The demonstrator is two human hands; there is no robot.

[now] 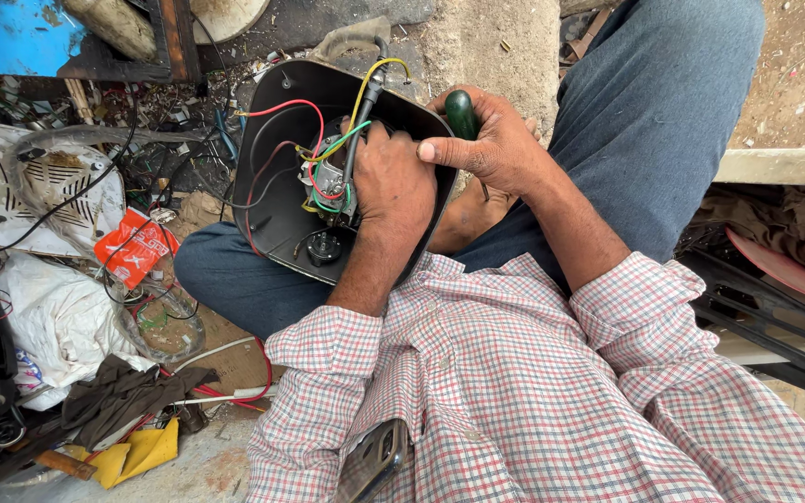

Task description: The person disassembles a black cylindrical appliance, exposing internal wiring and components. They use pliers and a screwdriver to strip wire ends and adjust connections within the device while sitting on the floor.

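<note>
A dark phone pokes from the pocket of the checked shirt, closest to the lens, and beyond it the black plastic housing rests open on the person's lap, propped against the left thigh. The left hand reaches inside it, fingers curled down around the small metal-and-wire assembly at the centre, where red, green and yellow wires loop up to the rim; how firmly it grips cannot be made out, as the fingertips are hidden. The right hand is closed around the green handle of a screwdriver, the shaft running down behind the housing's edge, thumb stretched towards the left wrist. To do this well, I judge the left hand should pin the assembly steady and hold the loose wires clear, while the right hand keeps the tool square to its fastener and turns with light pressure, so the tip does not slip onto the wiring. A black round knob sits lower in the shell. Scrap litters the ground to the left: an orange wrapper, a white fan guard.
</note>
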